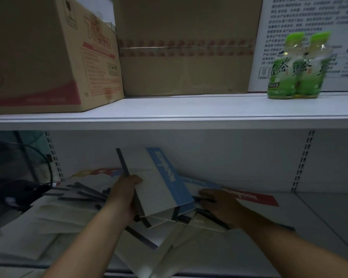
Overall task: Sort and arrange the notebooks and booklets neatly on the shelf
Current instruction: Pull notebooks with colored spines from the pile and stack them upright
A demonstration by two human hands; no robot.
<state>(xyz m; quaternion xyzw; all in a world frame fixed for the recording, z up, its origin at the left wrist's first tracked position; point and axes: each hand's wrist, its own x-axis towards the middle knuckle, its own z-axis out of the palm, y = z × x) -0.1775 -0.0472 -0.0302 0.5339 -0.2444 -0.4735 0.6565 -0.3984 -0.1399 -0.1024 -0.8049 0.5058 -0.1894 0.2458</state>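
My left hand (123, 195) grips a white notebook with a blue stripe (159, 183) by its left edge and holds it tilted above the pile. A loose heap of white booklets with dark spines (84, 213) covers the lower shelf (319, 217). My right hand (219, 203) reaches into the heap just right of the lifted notebook, fingers curled on a dark-spined booklet (205, 212). A notebook with a red stripe (255, 198) lies flat behind that hand, partly under another blue-striped one (201, 182).
The upper shelf (169, 109) carries two cardboard boxes (48, 57) (185, 47), a white printed box (309, 21) and two green tea bottles (297, 67). A fan grille (18, 177) stands at the left. Slotted uprights (303, 161) line the back wall.
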